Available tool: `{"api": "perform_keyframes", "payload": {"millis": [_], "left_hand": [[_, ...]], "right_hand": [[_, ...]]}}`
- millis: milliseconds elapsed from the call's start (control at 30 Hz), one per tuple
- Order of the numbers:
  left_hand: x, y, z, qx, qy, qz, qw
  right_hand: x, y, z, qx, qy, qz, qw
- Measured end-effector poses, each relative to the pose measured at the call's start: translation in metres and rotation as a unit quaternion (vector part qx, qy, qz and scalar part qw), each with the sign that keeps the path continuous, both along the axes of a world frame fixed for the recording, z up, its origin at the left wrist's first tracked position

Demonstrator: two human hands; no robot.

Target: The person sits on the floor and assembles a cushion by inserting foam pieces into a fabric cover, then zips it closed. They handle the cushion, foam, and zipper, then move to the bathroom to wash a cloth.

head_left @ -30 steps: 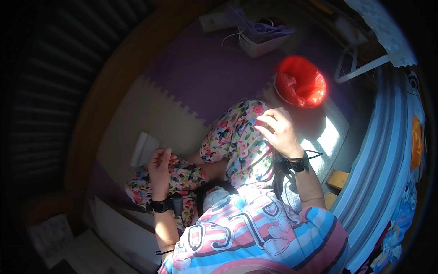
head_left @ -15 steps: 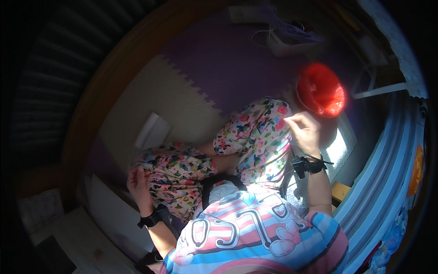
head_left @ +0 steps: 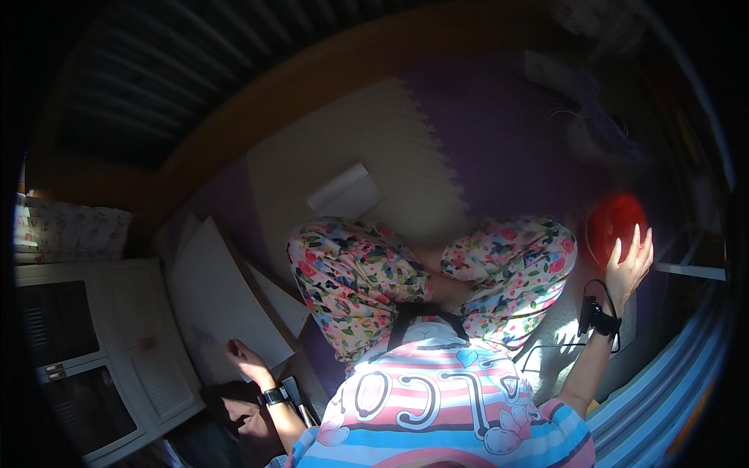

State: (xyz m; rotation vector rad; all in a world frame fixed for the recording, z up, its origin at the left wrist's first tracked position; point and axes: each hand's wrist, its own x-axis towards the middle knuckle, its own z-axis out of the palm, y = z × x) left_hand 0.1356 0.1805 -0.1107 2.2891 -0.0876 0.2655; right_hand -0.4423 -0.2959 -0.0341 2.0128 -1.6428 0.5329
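- My right hand [head_left: 628, 273] is now up at the red bin [head_left: 615, 218]; half a second ago it was pinched beside my knee.
- Its fingers are now spread, and I see nothing between them. I judge that pinch is over.
- My fingertips overlap the bin's near side in this view; I cannot tell whether they touch it.
- The bin stands on the floor to my right, beyond my knee in the floral trousers [head_left: 515, 273], and looks blurred.
- My left hand [head_left: 248, 361] has swung out from my other knee and is now over by the white panel [head_left: 222, 292], fingers loosely bent. It is too dim and small to tell whether they hold anything.
- So my hands are well apart, one on each side of my body, and as I judge it only the right is working at the bin.
- The white folded piece [head_left: 343, 189] lies on the beige mat [head_left: 367, 129], ahead of my knees, away from both hands.
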Motion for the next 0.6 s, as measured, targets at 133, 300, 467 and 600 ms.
{"api": "perform_keyframes", "payload": {"millis": [133, 300, 467, 600], "left_hand": [[-0.009, -0.044, 0.016, 0.111, -0.078, -0.107, 0.985], [0.055, -0.172, 0.016, 0.167, -0.051, -0.367, 0.914], [0.094, -0.3, -0.038, 0.252, 0.017, -0.539, 0.804], [0.105, -0.345, -0.073, 0.344, 0.005, -0.593, 0.728]], "right_hand": [[0.091, 0.003, 0.031, 0.067, -0.085, 0.137, 0.985], [0.202, 0.015, 0.05, 0.155, -0.116, 0.381, 0.904], [0.226, 0.044, 0.053, 0.221, -0.142, 0.438, 0.86], [0.201, 0.067, 0.049, 0.242, -0.15, 0.391, 0.875]]}}
